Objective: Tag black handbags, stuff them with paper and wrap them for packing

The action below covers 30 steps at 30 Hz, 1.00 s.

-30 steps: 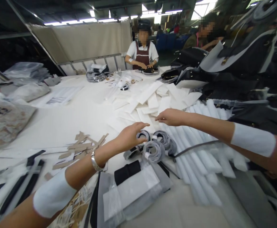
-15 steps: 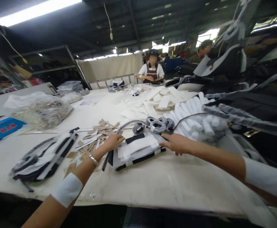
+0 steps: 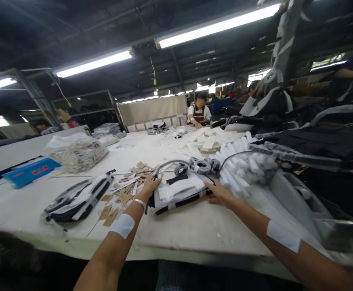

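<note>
A flat black bag-like bundle [image 3: 184,189] with white foam sheet and tape on top lies on the table in front of me. My left hand [image 3: 151,188] grips its left edge, where a dark strap rises past the fingers. On the right edge, my right hand [image 3: 220,194] has its fingers closed around the side; their tips are partly hidden. Behind the bundle, coiled straps wrapped in grey plastic [image 3: 202,165] lie together. One long strap [image 3: 172,162] arches from the coils toward my left hand.
A second black-and-white bundle [image 3: 78,196] lies left, beside scattered cardboard strips [image 3: 131,190]. White foam rolls [image 3: 238,161] and a grey bin [image 3: 297,198] stand right. Farther back are a plastic bag of scraps [image 3: 79,151], a blue box [image 3: 32,171] and a co-worker [image 3: 199,113].
My view has tilted up and turned left, so things sit elsewhere in the picture. Both hands have come in against the bundle's sides, the right one closing on its edge.
</note>
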Available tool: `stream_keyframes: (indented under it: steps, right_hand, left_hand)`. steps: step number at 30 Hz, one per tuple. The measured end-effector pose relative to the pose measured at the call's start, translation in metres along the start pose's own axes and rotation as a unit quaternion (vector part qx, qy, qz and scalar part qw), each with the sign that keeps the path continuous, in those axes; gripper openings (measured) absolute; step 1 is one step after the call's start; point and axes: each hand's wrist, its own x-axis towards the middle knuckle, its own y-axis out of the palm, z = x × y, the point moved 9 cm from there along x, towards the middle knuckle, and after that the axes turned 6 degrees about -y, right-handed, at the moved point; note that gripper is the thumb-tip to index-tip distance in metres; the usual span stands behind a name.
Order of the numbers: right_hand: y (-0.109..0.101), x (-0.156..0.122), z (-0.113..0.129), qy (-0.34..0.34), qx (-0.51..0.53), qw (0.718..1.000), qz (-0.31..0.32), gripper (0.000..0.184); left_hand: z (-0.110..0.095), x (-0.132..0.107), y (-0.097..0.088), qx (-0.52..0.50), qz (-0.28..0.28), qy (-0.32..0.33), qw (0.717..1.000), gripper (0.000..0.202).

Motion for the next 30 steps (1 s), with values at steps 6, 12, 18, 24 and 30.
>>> stream_keyframes:
  steps: [6, 12, 18, 24, 30]
  right_hand:
    - [0.012, -0.017, 0.006, -0.068, 0.181, 0.981, 0.005, 0.074]
    - [0.014, -0.017, 0.012, -0.107, 0.237, 0.965, 0.028, 0.078]
    - [0.012, -0.007, -0.008, -0.074, 0.176, 0.981, 0.038, 0.084]
    - [0.027, -0.001, -0.002, -0.091, 0.062, 0.992, 0.067, 0.084]
    - [0.003, 0.010, 0.046, -0.180, -0.095, 0.978, 0.041, 0.037]
  left_hand:
    - [-0.032, -0.048, -0.047, -0.115, -0.070, 0.059, 0.989, 0.061]
    - [-0.045, -0.137, -0.071, -0.198, -0.056, 0.116, 0.972, 0.103]
    - [-0.071, -0.160, -0.078, -0.275, 0.013, 0.085, 0.958, 0.067]
    - [-0.114, -0.156, -0.080, -0.195, 0.065, 0.089, 0.975, 0.057]
    - [-0.106, -0.170, -0.087, -0.269, 0.052, 0.059, 0.960, 0.041]
